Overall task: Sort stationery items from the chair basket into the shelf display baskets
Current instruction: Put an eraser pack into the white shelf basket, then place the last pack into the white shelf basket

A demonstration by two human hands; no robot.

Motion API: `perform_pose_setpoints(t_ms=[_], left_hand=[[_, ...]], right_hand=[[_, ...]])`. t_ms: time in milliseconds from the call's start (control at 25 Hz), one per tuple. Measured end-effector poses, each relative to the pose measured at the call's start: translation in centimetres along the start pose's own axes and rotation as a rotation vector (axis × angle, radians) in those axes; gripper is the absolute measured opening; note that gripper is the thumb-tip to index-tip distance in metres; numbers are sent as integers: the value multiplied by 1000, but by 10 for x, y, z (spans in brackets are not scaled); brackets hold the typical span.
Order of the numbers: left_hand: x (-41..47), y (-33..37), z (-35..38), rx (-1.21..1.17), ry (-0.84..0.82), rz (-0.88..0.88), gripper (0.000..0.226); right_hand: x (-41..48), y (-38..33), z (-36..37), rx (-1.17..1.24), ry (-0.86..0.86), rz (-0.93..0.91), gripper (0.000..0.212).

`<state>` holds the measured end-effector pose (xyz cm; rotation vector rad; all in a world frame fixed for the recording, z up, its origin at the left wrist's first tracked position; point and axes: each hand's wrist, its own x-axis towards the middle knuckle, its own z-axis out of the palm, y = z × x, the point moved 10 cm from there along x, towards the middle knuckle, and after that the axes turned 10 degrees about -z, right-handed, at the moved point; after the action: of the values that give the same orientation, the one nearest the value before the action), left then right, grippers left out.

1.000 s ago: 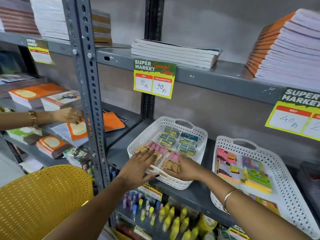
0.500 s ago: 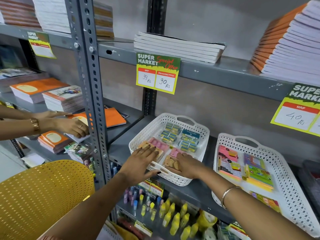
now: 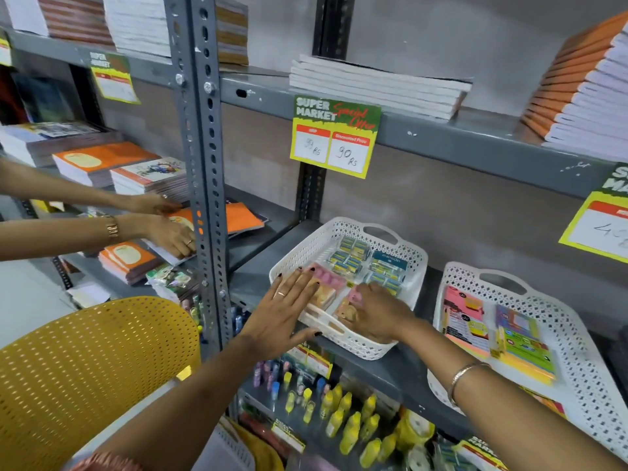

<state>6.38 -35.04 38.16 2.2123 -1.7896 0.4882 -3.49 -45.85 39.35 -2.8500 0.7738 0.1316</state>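
A white lattice basket stands on the grey middle shelf and holds packs of erasers, pink and tan ones at the front, blue-green ones at the back. My left hand lies flat, fingers spread, over the basket's front left corner and the pink packs. My right hand reaches into the front of the basket, fingers curled around a tan and pink pack. A second white basket to the right holds sticky-note packs.
A yellow perforated chair back is at lower left. Another person's two hands handle orange notebooks on the left shelf. A perforated grey upright divides the bays. Notebook stacks fill the top shelf. Yellow glue bottles crowd the shelf below.
My view has moved a little closer and lower. Both my hands stay at the basket's front, the left one sliding slightly further over the pink packs. The other person's hands shifted on the orange notebooks.
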Motion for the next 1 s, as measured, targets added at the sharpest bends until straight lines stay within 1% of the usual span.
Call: perform_pose_setpoints(t_ms=[80,120,200,240,280,320,400,480,520,600,640,680,760,840,880,1000], left_hand=[[-20,-17,-1,-21,21,-88,80],[-37,-33,2,-30,24,-152,80],[-69,-59,10,-45,10,-257,78],[-92,-77,19,-48,-24,-328,77],[-121,-92,30,-42,-67,-399,76],[-153,-107,43,-24,-104,-467,76],[-224,-132,66,-1,-165,-576,77],[-295,-156,87,22,-223,-657,78],[-330,-168,101,32,-280,-693,79],[-390,-179,127,29,-399,-713,81],[-422,-183,144,16,-455,-728,81],[-445,-184,156,6,-503,-739,81],[-479,-182,178,4,-552,-730,79],[-498,-177,197,-8,-558,-694,78],[-506,-174,206,-11,-552,-683,78],[-525,-167,227,-42,-539,-677,77]], right_hand=[[0,-30,-37,-8,244,-69,54],[3,-55,-49,-6,364,-133,47],[-1,-100,-70,-2,582,-253,39],[1,-127,-67,2,639,-329,37],[6,-155,-53,7,654,-407,36],[12,-181,-33,10,630,-477,36],[27,-226,27,15,526,-576,39],[40,-261,99,18,369,-614,43],[47,-276,144,34,277,-620,46],[48,-302,221,26,90,-661,57],[46,-316,263,-18,21,-681,62],[42,-325,302,-21,-91,-692,63],[32,-336,373,30,-277,-692,58],[21,-346,431,58,-352,-692,60],[15,-353,454,45,-377,-728,62],[-5,-380,516,-27,-441,-910,71]])
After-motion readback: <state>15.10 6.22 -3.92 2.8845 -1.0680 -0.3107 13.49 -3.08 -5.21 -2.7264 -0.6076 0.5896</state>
